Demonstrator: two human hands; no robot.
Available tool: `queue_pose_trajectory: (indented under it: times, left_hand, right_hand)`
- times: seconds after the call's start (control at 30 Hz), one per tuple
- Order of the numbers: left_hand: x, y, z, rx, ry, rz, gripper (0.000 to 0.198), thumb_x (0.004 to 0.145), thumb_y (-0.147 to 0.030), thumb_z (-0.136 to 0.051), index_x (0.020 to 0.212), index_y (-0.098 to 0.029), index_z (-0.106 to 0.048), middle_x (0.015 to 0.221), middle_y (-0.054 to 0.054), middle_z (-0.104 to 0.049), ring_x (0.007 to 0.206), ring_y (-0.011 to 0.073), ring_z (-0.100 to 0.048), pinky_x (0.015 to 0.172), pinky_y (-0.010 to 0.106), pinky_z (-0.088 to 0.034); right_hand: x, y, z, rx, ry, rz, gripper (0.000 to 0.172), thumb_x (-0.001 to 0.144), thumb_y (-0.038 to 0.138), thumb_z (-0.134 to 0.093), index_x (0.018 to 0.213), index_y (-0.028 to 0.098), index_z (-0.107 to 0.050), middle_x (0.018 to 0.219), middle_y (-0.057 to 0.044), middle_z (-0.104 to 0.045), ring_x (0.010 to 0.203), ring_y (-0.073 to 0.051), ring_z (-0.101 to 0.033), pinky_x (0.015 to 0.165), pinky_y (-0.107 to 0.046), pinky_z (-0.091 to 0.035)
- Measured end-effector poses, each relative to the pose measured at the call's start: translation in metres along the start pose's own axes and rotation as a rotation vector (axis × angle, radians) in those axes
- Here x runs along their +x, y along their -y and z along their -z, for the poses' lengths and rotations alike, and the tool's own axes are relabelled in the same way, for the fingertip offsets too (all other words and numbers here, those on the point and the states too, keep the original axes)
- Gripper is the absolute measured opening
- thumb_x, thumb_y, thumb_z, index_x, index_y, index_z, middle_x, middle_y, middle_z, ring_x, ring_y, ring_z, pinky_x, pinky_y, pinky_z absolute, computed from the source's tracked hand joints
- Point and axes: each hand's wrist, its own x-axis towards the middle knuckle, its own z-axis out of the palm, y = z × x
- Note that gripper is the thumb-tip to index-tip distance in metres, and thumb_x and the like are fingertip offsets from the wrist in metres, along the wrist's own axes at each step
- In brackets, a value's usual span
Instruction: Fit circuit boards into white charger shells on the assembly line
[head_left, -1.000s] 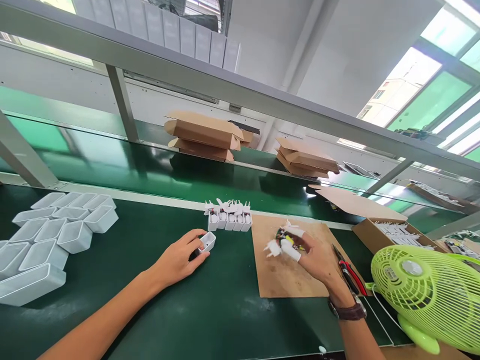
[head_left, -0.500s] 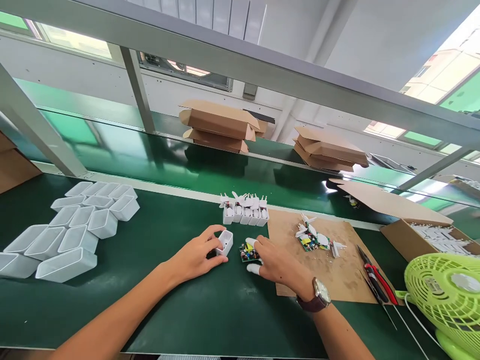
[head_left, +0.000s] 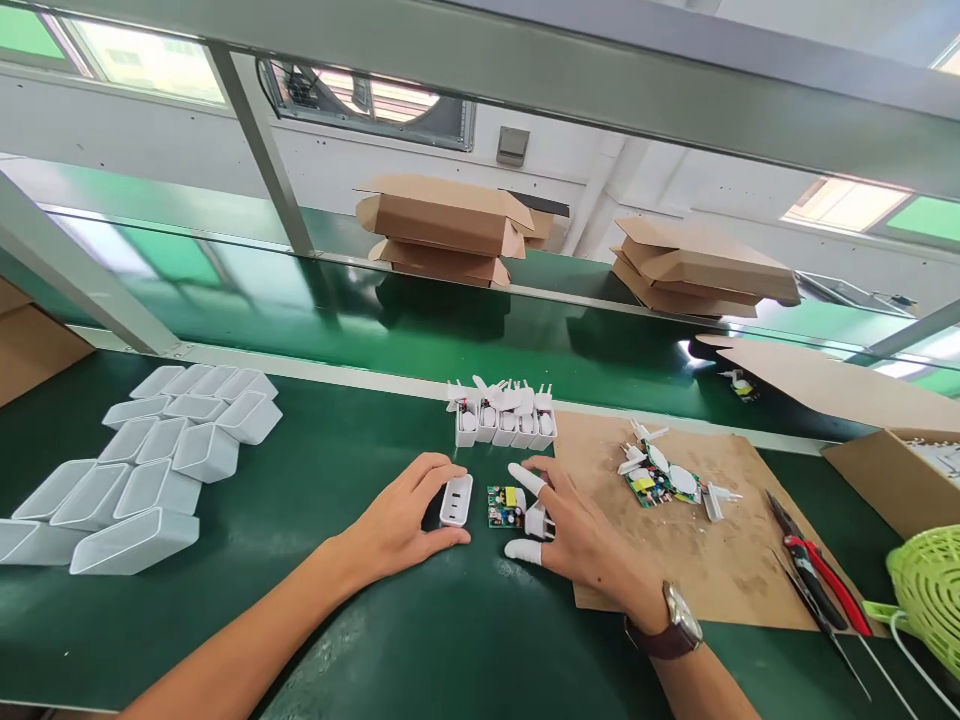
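Observation:
My left hand (head_left: 409, 515) has thumb and fingers around a small white charger housing (head_left: 456, 501), whose slotted face points up towards me. To its right, a small circuit board (head_left: 506, 507) with a yellow component lies on the green bench. My right hand (head_left: 574, 530) is just right of the board, fingers apart, with white finger covers on two fingertips. A white plug piece (head_left: 535, 520) at the board's right end shows between those fingers, partly hidden by the hand. Behind the hands stands a row of white housings (head_left: 507, 428) with boards and plug parts sticking out.
Many empty white housings (head_left: 180, 450) stand at left. On a brown cardboard sheet (head_left: 600, 560) lie more circuit boards (head_left: 660, 478). Red-handled pliers (head_left: 817, 575) and tweezers (head_left: 814, 605) lie right, near a green fan (head_left: 926, 590). Flat cardboard boxes (head_left: 450, 220) sit behind.
The housing in my left hand has turned from its hollow side to its slotted face. My right fingers have spread away from the board, uncovering more of it. The view has shifted.

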Motion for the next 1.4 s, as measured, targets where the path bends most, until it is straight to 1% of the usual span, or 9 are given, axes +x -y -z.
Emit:
queue_pose_trajectory:
  times: [0.07,0.23,0.4,0.53,0.7,0.83,0.9,1.1,1.4]
  left_hand:
    - [0.000,0.002,-0.002,-0.019,0.001,0.014,0.062,0.082,-0.031,-0.082,0.134,-0.025,-0.048,0.126,0.010,-0.059,0.113,0.0256,-0.065,0.094,0.040,-0.060]
    - [0.000,0.002,0.001,-0.145,0.020,0.080,0.075,0.079,-0.029,-0.084,0.142,-0.026,-0.043,0.135,0.012,-0.056,0.123,0.0279,-0.062,0.103,0.044,-0.058]
    - [0.001,-0.003,0.002,-0.354,0.064,0.091,0.074,0.085,-0.016,-0.066,0.151,-0.027,-0.033,0.143,0.012,-0.056,0.132,0.0260,-0.059,0.115,0.047,-0.048]
    - [0.001,-0.002,-0.005,-0.208,-0.049,0.220,0.070,0.084,-0.028,-0.076,0.145,-0.028,-0.043,0.127,0.009,-0.062,0.112,0.0257,-0.067,0.099,0.046,-0.058]
    - [0.001,-0.003,0.004,-0.226,0.106,0.254,0.110,0.062,-0.047,-0.095,0.153,-0.031,-0.035,0.148,0.013,-0.049,0.111,0.0270,-0.064,0.093,0.043,-0.059]
    - [0.004,-0.006,0.008,-0.295,0.264,0.228,0.071,0.078,-0.042,-0.085,0.140,-0.030,-0.052,0.133,0.008,-0.063,0.095,0.0207,-0.066,0.081,0.035,-0.058]
    - [0.006,-0.008,0.003,-0.230,0.196,0.165,0.059,0.079,-0.042,-0.084,0.129,-0.027,-0.059,0.122,0.007,-0.067,0.098,0.0228,-0.065,0.083,0.036,-0.057]
    - [0.009,-0.009,-0.009,0.070,-0.133,-0.049,0.057,0.078,-0.044,-0.086,0.122,-0.023,-0.057,0.114,0.008,-0.068,0.105,0.0273,-0.060,0.091,0.043,-0.053]
    - [0.008,-0.011,-0.007,0.222,-0.179,-0.163,0.044,0.092,-0.035,-0.072,0.129,-0.021,-0.053,0.113,0.011,-0.065,0.103,0.0271,-0.057,0.091,0.042,-0.050]
  right_hand:
    - [0.002,0.000,0.001,-0.014,0.015,0.059,0.065,0.081,0.017,-0.079,0.139,0.025,-0.051,0.140,-0.013,-0.056,0.128,-0.034,-0.056,0.105,-0.055,-0.055]
    - [0.006,0.002,-0.002,0.013,-0.074,0.076,0.054,0.084,0.008,-0.061,0.136,0.022,-0.054,0.107,-0.009,-0.067,0.101,-0.027,-0.065,0.088,-0.047,-0.061]
    - [0.008,0.014,-0.004,0.135,-0.278,0.119,0.051,0.084,0.009,-0.059,0.132,0.024,-0.050,0.119,-0.010,-0.064,0.104,-0.025,-0.066,0.084,-0.041,-0.062]
    - [0.009,0.017,-0.006,0.137,-0.411,0.161,0.054,0.088,0.012,-0.059,0.138,0.026,-0.045,0.122,-0.011,-0.062,0.111,-0.026,-0.065,0.087,-0.044,-0.062]
    - [0.008,0.016,-0.009,0.078,-0.508,0.170,0.061,0.088,0.012,-0.062,0.143,0.027,-0.042,0.122,-0.012,-0.063,0.114,-0.029,-0.064,0.090,-0.048,-0.061]
    - [0.008,0.020,-0.010,0.140,-0.534,0.214,0.060,0.088,0.011,-0.062,0.143,0.027,-0.043,0.118,-0.010,-0.064,0.112,-0.027,-0.064,0.091,-0.048,-0.060]
    - [0.008,0.024,-0.011,0.168,-0.510,0.273,0.061,0.087,0.011,-0.063,0.143,0.025,-0.044,0.117,-0.010,-0.064,0.109,-0.026,-0.064,0.090,-0.047,-0.060]
    - [0.005,0.036,-0.018,0.068,-0.480,0.299,0.063,0.086,0.007,-0.061,0.145,0.021,-0.044,0.120,-0.013,-0.064,0.109,-0.028,-0.061,0.090,-0.049,-0.059]
    - [0.005,0.040,-0.024,0.032,-0.407,0.289,0.064,0.086,0.008,-0.057,0.146,0.019,-0.039,0.119,-0.015,-0.063,0.110,-0.031,-0.059,0.088,-0.050,-0.060]
